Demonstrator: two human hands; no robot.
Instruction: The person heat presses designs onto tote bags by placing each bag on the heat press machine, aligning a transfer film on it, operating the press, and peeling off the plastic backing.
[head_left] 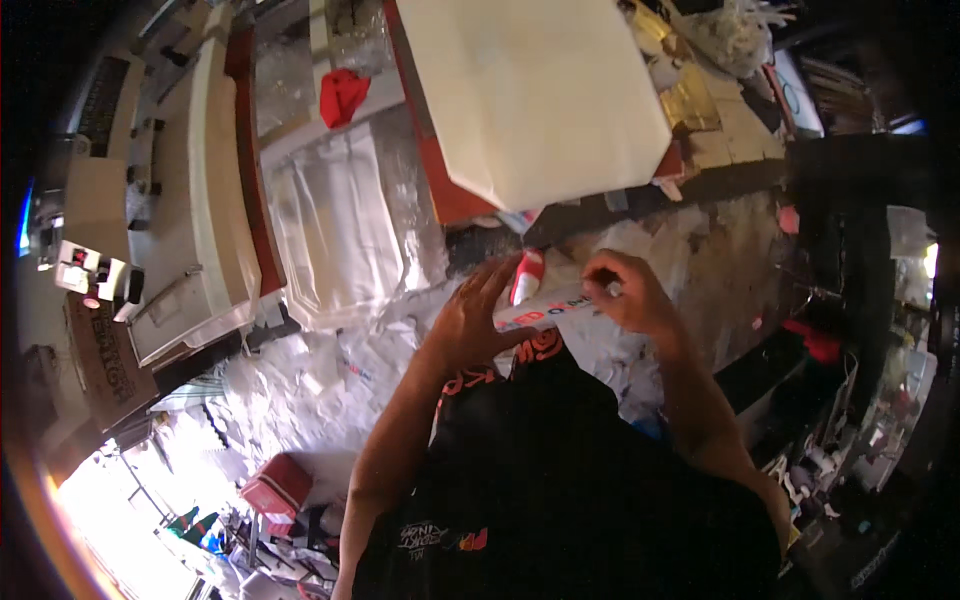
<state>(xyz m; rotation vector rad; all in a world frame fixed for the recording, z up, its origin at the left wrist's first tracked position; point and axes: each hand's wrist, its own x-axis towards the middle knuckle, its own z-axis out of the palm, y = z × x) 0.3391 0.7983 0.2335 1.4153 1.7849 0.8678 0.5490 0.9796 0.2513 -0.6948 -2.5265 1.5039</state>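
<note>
In front of my body, a narrow white strip [548, 308] with red and blue print stretches between my two hands; whether it is a bag edge, film or tape I cannot tell. My left hand [468, 318] is at its left end, fingers long and close together, thumb along the underside. At the right end my right hand [630, 292] curls thumb and fingers in a pinch. A red and white piece [527, 275] sticks up beside my left fingertips, behind the strip. Just beyond the hands is a large cream-white board [540, 95] with cut corners, on a red-edged support.
To the left, a clear plastic-covered panel [345, 225] and a red cloth [345, 97] lie near a long metal machine frame [205, 190]. Crumpled white scraps [310, 365] cover the floor. A red bin [277, 487] stands at lower left. Yellow packaging [690, 100] sits at far right.
</note>
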